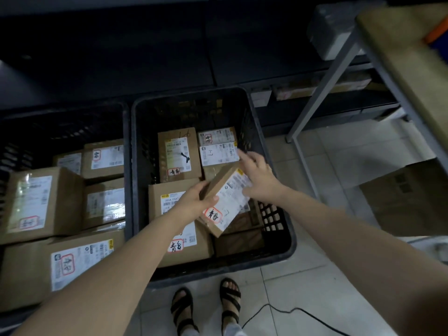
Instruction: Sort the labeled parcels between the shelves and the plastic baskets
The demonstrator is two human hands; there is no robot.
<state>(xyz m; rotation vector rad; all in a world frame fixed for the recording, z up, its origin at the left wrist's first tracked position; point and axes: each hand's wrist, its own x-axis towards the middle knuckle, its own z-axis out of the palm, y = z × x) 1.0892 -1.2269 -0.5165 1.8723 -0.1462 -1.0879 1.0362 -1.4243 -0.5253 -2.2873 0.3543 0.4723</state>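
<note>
A small cardboard parcel point(226, 204) with a white label and a red-circled mark is tilted above the dark plastic basket point(278, 190) in the middle. My left hand point(197, 198) grips its left edge, thumb on the label. My right hand point(258, 177) rests on its upper right end with fingers stretched out. Under it lie several labeled boxes, among them a tall one point(179, 154) and a large one point(184, 246) beneath my left forearm.
A second basket point(126, 132) on the left holds several labeled boxes point(41, 202). A grey metal shelf frame point(322, 93) stands at the right, with a cardboard box point(407, 197) below it. My sandalled feet point(206, 306) and a black cable point(303, 314) are on the tiled floor.
</note>
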